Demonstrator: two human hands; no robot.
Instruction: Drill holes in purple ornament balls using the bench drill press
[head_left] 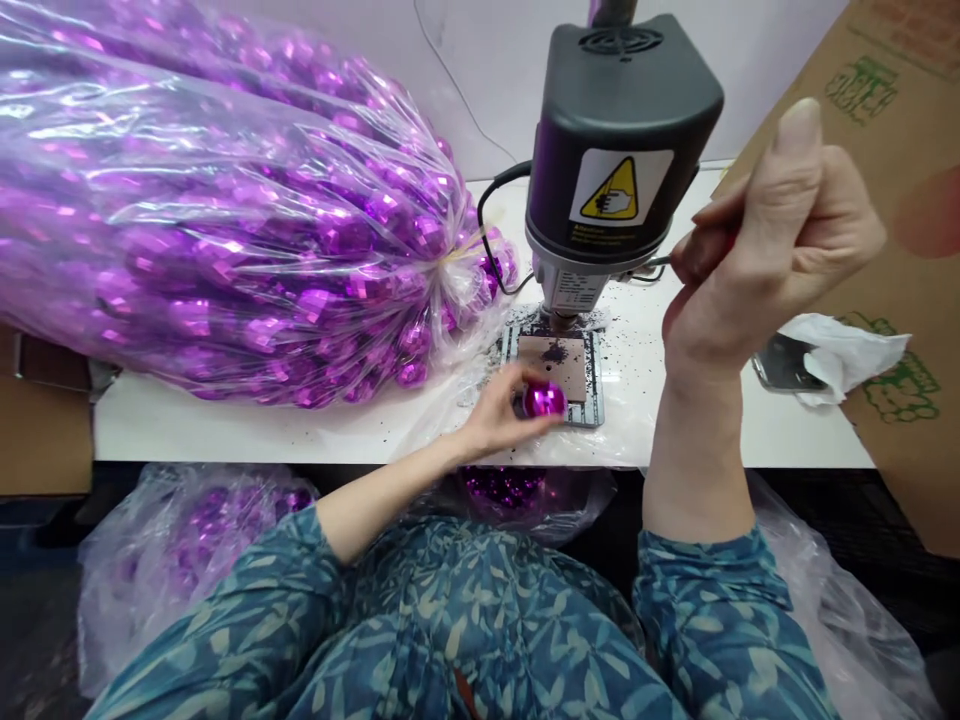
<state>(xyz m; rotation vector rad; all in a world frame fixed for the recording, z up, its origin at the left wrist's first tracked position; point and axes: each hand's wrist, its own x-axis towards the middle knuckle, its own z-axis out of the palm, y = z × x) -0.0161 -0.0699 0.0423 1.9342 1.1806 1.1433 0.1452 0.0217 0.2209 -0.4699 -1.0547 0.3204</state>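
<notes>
My left hand (501, 410) pinches a shiny purple faceted ball (545, 400) at the front edge of the metal base plate (574, 365) of a small grey bench drill press (619, 140). Dark shavings lie on the plate under the drill's spindle. My right hand (765, 235) is raised to the right of the drill head, its fingers wrapped round the thin metal feed lever (660, 262), with a red part showing between the fingers.
A large clear plastic bag (217, 200) full of purple balls lies on the white table (225, 425) at the left. A cardboard box (900, 250) leans at the right, beside a crumpled white tissue (844, 355). More bagged purple balls (187, 540) sit below the table edge.
</notes>
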